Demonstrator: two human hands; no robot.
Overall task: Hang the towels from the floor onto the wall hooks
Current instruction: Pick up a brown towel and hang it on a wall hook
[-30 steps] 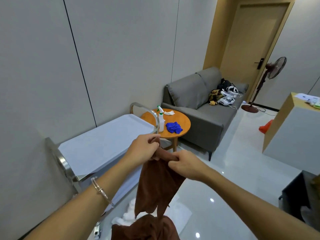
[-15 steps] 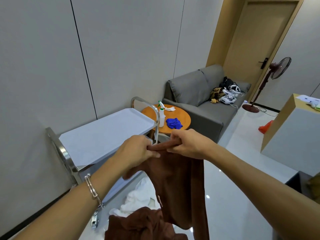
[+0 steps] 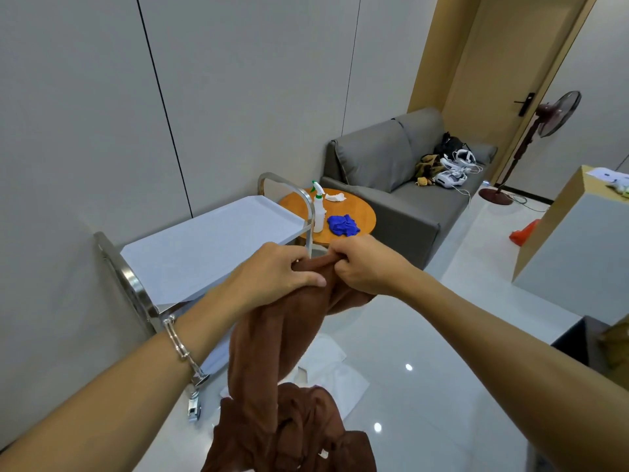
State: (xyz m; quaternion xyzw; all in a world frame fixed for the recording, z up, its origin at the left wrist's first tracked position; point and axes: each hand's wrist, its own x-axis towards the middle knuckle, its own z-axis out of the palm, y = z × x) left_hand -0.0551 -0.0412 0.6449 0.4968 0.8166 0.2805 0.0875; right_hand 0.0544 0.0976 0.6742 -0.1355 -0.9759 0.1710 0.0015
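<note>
Between the two hands, a brown towel (image 3: 289, 332) hangs bunched above the floor (image 3: 425, 352), its top edge pinched by the left hand (image 3: 275, 281) and the right hand (image 3: 366, 267) close together. White towels (image 3: 337, 376) lie below it beside a steel cart (image 3: 204, 247), with a round wooden table (image 3: 360, 209) and grey sofa (image 3: 401, 185) beyond.

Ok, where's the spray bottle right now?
The spray bottle stands upright near the middle of the head view, on the left edge of the round wooden table, beside the cart's steel handle, blue cloth to its right.
</note>
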